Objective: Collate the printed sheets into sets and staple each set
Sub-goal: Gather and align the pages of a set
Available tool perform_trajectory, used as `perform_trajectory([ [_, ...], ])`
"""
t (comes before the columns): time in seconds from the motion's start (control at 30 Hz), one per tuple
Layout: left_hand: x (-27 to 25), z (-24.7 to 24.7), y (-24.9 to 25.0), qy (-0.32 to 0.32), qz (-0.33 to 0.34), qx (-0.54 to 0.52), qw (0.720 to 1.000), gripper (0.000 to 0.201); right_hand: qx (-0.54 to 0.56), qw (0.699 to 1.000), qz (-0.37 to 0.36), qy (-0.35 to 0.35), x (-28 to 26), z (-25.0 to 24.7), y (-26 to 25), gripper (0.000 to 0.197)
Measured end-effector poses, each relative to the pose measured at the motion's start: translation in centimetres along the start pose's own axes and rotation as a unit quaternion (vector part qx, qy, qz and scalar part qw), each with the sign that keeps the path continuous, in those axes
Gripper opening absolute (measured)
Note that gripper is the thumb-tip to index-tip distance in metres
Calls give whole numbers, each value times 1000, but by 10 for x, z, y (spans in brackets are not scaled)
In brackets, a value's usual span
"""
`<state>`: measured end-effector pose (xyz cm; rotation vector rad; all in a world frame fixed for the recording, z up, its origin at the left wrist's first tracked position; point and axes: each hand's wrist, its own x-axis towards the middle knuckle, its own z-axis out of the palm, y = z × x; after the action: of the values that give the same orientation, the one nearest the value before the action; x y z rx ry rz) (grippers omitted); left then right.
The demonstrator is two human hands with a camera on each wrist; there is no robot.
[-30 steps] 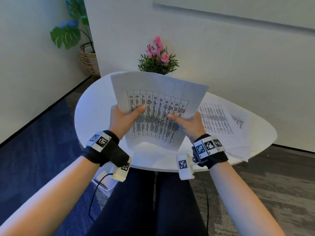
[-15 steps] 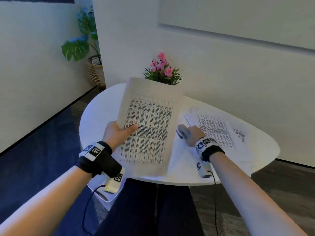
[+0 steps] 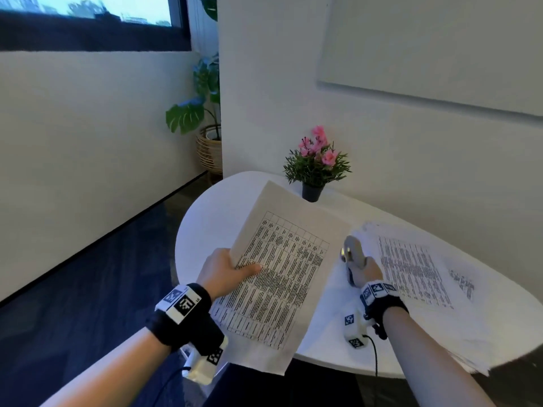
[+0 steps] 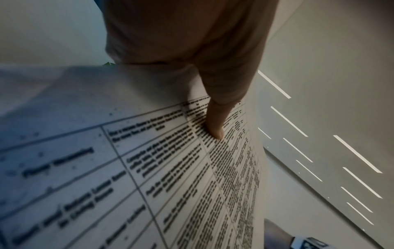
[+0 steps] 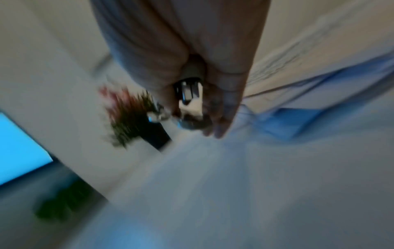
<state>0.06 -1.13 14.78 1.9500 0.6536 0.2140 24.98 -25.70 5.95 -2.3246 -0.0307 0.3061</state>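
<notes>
Stapling step: collated set (image 3: 282, 277) is being pinched by the left hand (image 3: 226, 270); stapler (image 3: 354, 258) is being gripped by the right hand (image 3: 368, 270) (near surface (image 3: 205, 224) middle). Next: corner alignment is likely required.

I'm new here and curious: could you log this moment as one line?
left hand: holds collated sheets | right hand: grips stapler | loose sheets on table | staple: not yet

Black wristbands (image 3: 188, 324) carry white marker-tagged camera blocks (image 3: 354, 330) with black cables (image 3: 374, 356).
</notes>
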Motion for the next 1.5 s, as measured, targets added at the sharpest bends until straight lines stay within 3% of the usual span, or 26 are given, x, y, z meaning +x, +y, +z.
perform_trajectory([
  [0.07,5,3,6,2,5,14,1000,39,217,972,-29,87,-21,-22,-18,26],
  [0.17,10,10,19,4,15,46,999,36,362,905,-112,194,-59,-70,-60,35],
  [0.3,12,24,39,2,45,96,994,31,489,817,-243,184,-99,-115,-116,55],
  [0.37,12,31,46,-6,61,110,992,33,519,801,-251,161,-107,-117,-139,53],
  [0.47,9,38,53,-9,76,128,989,31,532,803,-236,132,-113,-107,-166,37],
  [0.6,5,40,56,6,80,145,986,31,528,808,-231,126,-117,-85,-182,42],
  [0.87,4,42,55,15,75,159,984,31,497,822,-252,119,-130,-66,-191,25],
  [1.1,0,47,54,5,77,166,983,34,538,796,-261,93,-131,-57,-193,42],
  [1.23,2,51,48,-4,82,171,982,30,494,820,-259,128,-125,-55,-189,29],
  [1.37,7,50,40,-13,69,182,981,29,461,859,-213,62,-115,-56,-186,23],
  [1.43,10,45,33,-18,55,175,983,29,463,868,-175,44,-103,-56,-180,26],
  [1.5,13,38,25,-22,40,153,987,29,442,881,-146,82,-87,-57,-168,30],
])
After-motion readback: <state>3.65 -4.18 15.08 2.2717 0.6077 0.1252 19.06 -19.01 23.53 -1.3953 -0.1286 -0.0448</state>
